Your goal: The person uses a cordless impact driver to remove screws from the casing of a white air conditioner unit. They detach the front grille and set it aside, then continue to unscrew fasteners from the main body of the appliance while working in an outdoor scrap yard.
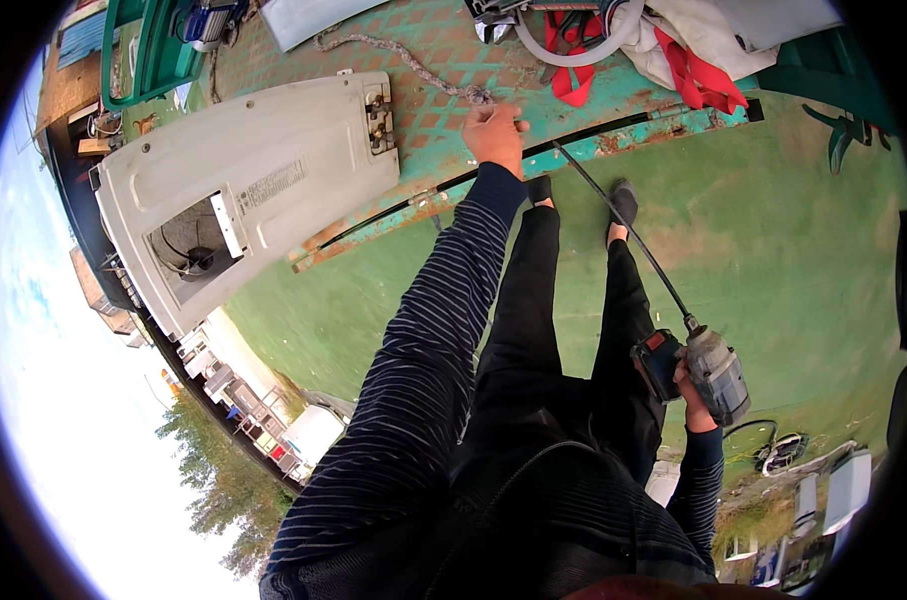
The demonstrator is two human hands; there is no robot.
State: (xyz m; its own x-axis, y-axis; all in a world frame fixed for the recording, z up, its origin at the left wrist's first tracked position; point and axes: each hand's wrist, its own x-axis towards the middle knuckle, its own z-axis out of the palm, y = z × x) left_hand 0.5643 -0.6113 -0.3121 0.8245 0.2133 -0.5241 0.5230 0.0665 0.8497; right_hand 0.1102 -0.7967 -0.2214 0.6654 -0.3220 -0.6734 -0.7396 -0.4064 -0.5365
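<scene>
Grey drill (719, 375), long bit (653, 261) fitted, is sitting at 4 o'clock, wrapped in the right hand (690, 394). Left hand (495, 137) is appearing half-curled at 12, by a twisted rope (413, 64); grip cannot be told. Cream casing (273, 130), 10 o'clock, is exposing dark cables (195, 260) inside. Green platform (428, 130) is showing rusty diamond texturing.

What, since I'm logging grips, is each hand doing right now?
Left hand: partly curled near the rope; whether it holds anything can't be told.
Right hand: closed, holding the drill.
</scene>
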